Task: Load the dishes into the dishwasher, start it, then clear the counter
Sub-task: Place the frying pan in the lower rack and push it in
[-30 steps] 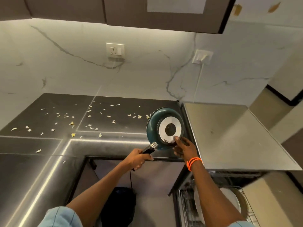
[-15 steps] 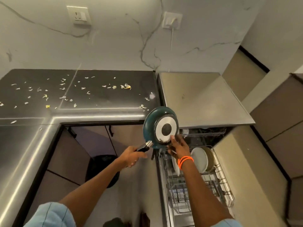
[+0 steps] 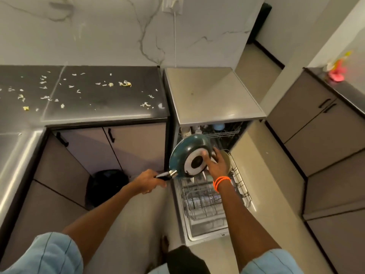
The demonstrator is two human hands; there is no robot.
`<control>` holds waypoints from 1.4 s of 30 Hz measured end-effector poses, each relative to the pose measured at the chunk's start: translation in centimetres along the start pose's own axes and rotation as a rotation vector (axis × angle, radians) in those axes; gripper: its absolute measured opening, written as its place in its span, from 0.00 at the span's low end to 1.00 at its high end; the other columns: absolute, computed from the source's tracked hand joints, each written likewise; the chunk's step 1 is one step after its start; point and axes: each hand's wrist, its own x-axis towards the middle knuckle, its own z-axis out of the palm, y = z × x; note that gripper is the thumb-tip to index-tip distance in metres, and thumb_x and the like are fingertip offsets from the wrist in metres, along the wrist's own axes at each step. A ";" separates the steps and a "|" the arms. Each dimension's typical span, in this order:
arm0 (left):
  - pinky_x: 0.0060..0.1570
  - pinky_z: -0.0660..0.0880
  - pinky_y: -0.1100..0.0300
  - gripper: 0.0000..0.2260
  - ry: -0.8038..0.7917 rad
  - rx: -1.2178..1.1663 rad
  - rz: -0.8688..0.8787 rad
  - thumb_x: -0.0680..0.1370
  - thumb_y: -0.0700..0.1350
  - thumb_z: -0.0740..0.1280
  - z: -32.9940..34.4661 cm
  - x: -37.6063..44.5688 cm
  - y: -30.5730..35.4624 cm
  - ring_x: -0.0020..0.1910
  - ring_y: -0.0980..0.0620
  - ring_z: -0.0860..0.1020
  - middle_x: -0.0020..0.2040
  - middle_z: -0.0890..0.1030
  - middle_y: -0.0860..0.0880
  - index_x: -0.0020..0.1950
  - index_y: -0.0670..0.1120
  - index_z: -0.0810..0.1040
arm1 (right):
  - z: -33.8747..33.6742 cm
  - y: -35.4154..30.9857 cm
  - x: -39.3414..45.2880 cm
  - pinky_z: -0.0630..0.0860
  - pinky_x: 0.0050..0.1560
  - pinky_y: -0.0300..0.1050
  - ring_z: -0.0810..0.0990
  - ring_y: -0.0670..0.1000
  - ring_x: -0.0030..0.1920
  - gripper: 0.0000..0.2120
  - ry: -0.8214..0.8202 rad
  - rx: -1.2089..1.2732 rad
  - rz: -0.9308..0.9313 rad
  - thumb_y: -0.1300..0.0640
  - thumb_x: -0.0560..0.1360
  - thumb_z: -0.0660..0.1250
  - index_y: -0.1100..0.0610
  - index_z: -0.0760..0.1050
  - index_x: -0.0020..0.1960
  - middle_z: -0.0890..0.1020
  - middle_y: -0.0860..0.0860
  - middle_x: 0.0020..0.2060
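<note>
A teal frying pan (image 3: 184,153) is tilted on edge, its white and black base turned toward me, just above the pulled-out lower rack (image 3: 207,202) of the open dishwasher (image 3: 215,95). My left hand (image 3: 149,179) grips the pan's black handle. My right hand (image 3: 216,164) lies against the pan's base and right rim, thumb on the white ring, fingers spread. Behind that hand a plate (image 3: 227,159) stands in the rack, mostly hidden. The upper rack (image 3: 221,132) holds a few small items.
Food scraps (image 3: 83,89) are scattered over the dark counter (image 3: 110,107) left of the dishwasher. A black bin (image 3: 107,186) sits on the floor under the counter corner. Grey cabinets (image 3: 320,139) line the right side, with a pink object (image 3: 335,73) on top.
The pan has come down from counter height to just above the lower rack. My right hand slid from its lower edge onto its base and right rim. The view tilted down.
</note>
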 end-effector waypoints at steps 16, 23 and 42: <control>0.24 0.70 0.62 0.08 -0.107 0.268 -0.161 0.72 0.47 0.74 15.0 2.4 3.6 0.25 0.52 0.74 0.32 0.76 0.48 0.47 0.45 0.81 | -18.9 6.8 1.4 0.80 0.61 0.54 0.80 0.49 0.61 0.38 -0.263 -0.222 0.070 0.44 0.61 0.82 0.42 0.72 0.69 0.81 0.46 0.61; 0.23 0.69 0.64 0.10 -0.257 0.250 -0.195 0.73 0.51 0.75 24.4 3.0 6.4 0.24 0.55 0.73 0.35 0.78 0.47 0.49 0.47 0.82 | -29.8 8.5 2.9 0.75 0.49 0.39 0.79 0.51 0.56 0.31 -0.323 -0.479 0.180 0.51 0.61 0.84 0.50 0.75 0.60 0.81 0.49 0.55; 0.42 0.75 0.62 0.03 -0.162 0.021 -0.181 0.75 0.48 0.75 32.5 22.0 -3.0 0.40 0.55 0.80 0.40 0.84 0.50 0.47 0.50 0.86 | -33.7 21.0 13.4 0.72 0.45 0.34 0.79 0.44 0.50 0.26 -0.137 -0.735 0.246 0.48 0.62 0.83 0.49 0.76 0.54 0.81 0.46 0.48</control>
